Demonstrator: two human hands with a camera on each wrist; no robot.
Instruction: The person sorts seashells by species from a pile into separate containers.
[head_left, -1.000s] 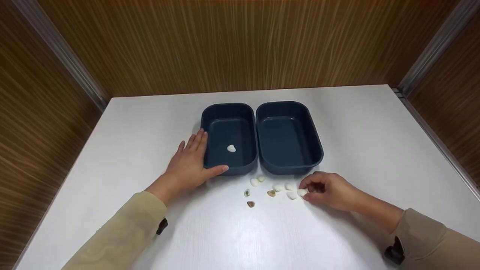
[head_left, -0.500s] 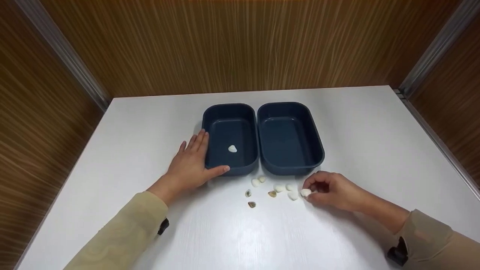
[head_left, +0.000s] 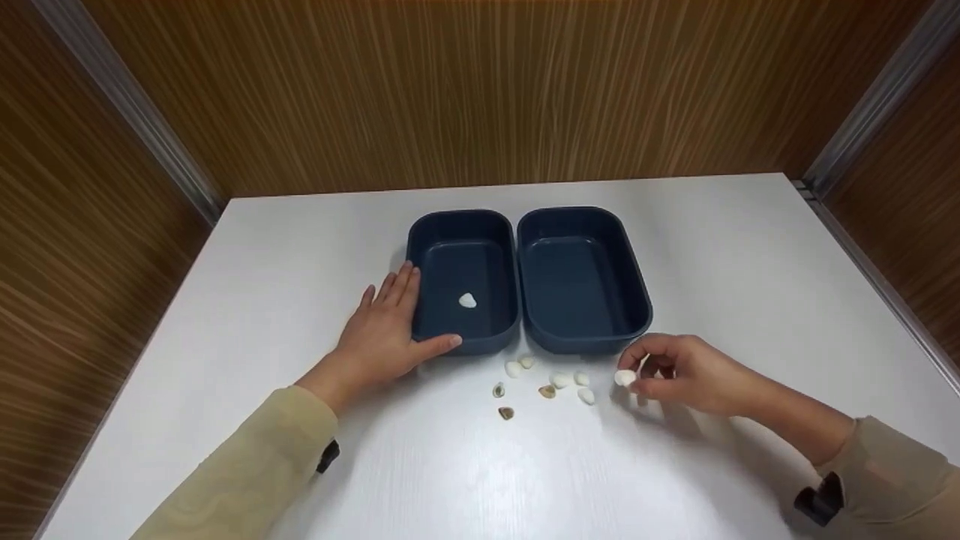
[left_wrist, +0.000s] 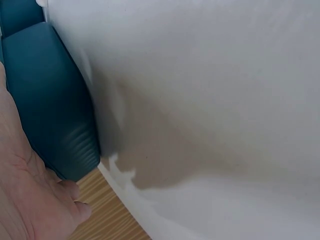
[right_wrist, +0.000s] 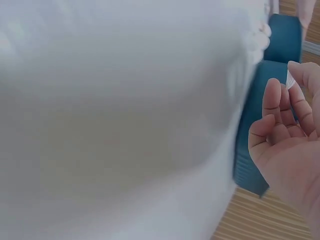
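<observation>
Between thumb and fingertips my right hand (head_left: 694,373) pinches a white seashell (head_left: 625,378), just off the near right corner of the right blue bin (head_left: 587,343). In the right wrist view only a sliver of that seashell (right_wrist: 290,80) shows between thumb and fingers. My left hand (head_left: 381,330) lies with straight fingers against the left side of the left blue bin (head_left: 487,344), its thumb along the near rim. One white shell (head_left: 468,301) rests inside that bin. In front of the bins lie several loose white shells (head_left: 560,380) and a few brownish shells (head_left: 547,391).
The two bins stand side by side on a white table (head_left: 480,480). A wood-grain panel (head_left: 480,97) rises behind the table, with side panels left and right. Metal posts (head_left: 870,97) mark the corners.
My right hand has drawn the pinched white shell away to the right from the loose shells and lifted it slightly. The left hand stays on the left bin.
</observation>
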